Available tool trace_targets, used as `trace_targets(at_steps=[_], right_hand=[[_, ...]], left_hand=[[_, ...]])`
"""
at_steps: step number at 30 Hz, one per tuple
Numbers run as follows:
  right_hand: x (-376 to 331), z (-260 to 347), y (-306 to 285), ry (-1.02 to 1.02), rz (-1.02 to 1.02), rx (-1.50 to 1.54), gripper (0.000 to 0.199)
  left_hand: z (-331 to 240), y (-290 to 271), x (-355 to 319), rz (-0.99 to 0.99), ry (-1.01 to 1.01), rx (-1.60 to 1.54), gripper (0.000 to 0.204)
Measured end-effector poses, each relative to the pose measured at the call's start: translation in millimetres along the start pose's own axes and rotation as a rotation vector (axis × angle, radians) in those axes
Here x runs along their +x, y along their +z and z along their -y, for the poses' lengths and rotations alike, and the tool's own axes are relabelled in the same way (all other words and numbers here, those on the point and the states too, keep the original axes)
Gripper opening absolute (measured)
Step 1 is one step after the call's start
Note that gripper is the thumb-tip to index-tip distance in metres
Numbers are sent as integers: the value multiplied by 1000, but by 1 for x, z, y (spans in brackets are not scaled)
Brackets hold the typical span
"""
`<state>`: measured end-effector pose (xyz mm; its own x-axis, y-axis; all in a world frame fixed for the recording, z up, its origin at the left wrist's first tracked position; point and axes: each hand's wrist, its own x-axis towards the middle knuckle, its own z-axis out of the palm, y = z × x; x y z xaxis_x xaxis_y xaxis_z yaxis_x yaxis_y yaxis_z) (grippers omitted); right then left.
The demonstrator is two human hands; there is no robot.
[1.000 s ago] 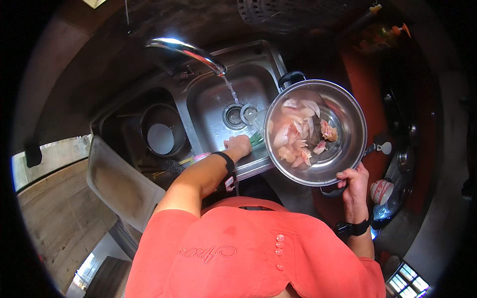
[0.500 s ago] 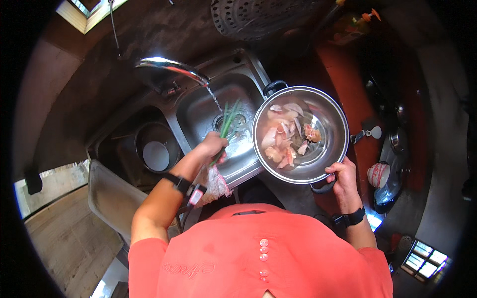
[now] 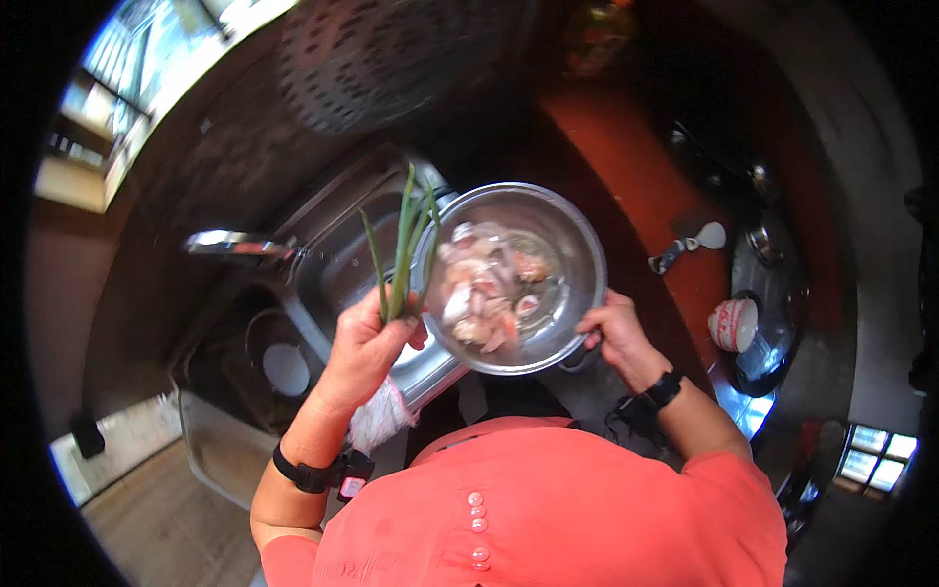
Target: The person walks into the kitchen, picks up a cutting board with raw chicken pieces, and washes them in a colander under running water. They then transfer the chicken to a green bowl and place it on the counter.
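Note:
My left hand [image 3: 364, 342] is closed around a small bunch of scallions [image 3: 404, 259], green leaves pointing up. It is close to the left rim of a wide steel pot [image 3: 587, 259], and the leaves overlap that rim in the picture. Pale pink raw meat pieces [image 3: 479, 289], apparently chicken, lie in the pot with a little liquid. My right hand [image 3: 614, 333] grips the pot's right edge, fingers over the rim above a dark handle [image 3: 581, 360]. Motion blurs the pot and its contents.
Behind the pot is a double steel sink [image 3: 337, 264] with a chrome faucet [image 3: 240, 245]; a white round item [image 3: 286, 369] sits in its left basin. On the right are a red counter [image 3: 626, 147], a white-ended utensil [image 3: 690, 245] and a patterned bowl [image 3: 734, 325].
My left hand has brought the scallions from under the faucet to the pot's left rim, leaves now upright. The pot has moved left over the sink edge. The water stream no longer shows.

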<state>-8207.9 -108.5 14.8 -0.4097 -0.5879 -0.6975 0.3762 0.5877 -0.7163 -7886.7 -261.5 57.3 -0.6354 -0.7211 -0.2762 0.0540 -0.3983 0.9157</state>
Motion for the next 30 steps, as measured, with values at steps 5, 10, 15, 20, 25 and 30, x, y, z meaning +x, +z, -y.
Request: trace_targets(at_steps=[5,10,15,20,25,30], right_hand=[[19,5,-18,80,98,61,36],[37,2,-31,77,180,122,40],[47,1,-36,142,184,95,38],[50,19,-34,117,215,80,41],[42,36,-25,52,215,-10,44],[30,52,-5,-52,185,-141,44]], left_hand=[[-32,74,114,67,4,53,14],[-45,176,225,110,-218,43,21],[-52,214,251,95,108,576,63],[-61,107,174,-11,-122,511,48],[6,33,74,-291,-460,230,38],[91,36,22,-450,-304,-156,54]])
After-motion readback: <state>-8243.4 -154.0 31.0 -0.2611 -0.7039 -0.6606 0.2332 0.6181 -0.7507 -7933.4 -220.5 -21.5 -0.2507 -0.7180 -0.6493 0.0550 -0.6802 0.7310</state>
